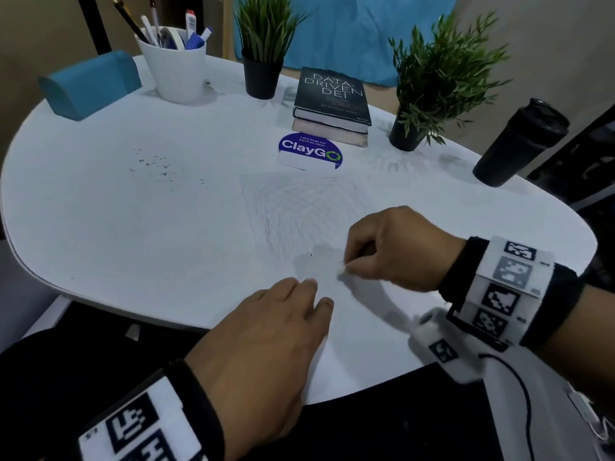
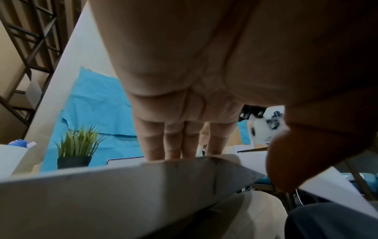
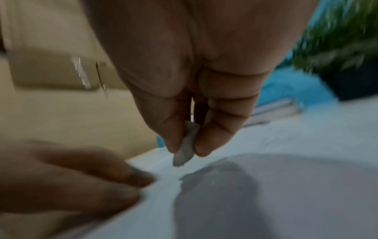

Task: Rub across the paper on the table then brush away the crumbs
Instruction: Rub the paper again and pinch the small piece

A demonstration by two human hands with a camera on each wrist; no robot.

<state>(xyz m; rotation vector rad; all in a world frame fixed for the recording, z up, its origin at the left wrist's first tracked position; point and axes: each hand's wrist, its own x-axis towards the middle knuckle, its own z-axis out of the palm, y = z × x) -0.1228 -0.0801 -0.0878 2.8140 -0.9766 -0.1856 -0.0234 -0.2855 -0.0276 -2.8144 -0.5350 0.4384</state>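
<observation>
Pinching a small grey eraser [image 3: 187, 143] between thumb and fingertips, the right hand [image 1: 396, 249] holds it tip-down at the near part of the paper [image 1: 299, 211]; the wrist view shows the eraser's lower end just at the sheet, though blur hides whether it touches; the left hand [image 1: 266, 341] lies flat with fingers straight and together, pressing the paper's near edge down against the table [image 1: 100, 227]; it grips nothing; in the left wrist view the paper's near corner curls up off the table edge under those fingers [image 2: 172, 142]; the paper sits in the middle of the white table, faint pencil scribbles across it; a scatter of dark crumbs [image 1: 159, 164] lies on the bare table well to the left of the sheet; just beyond the paper's far edge is a blue ClayGo sticker [image 1: 309, 151]; behind that, two stacked books [image 1: 332, 101], the top one dark-covered; a potted plant [image 1: 263, 44] stands left of the books and another plant [image 1: 429, 81] to their right; a white cup of pens [image 1: 176, 61] and a teal box [image 1: 90, 83] sit at the far left; a black bottle [image 1: 519, 141] stands at the far right edge; both wrists wear bands with black-and-white markers.
</observation>
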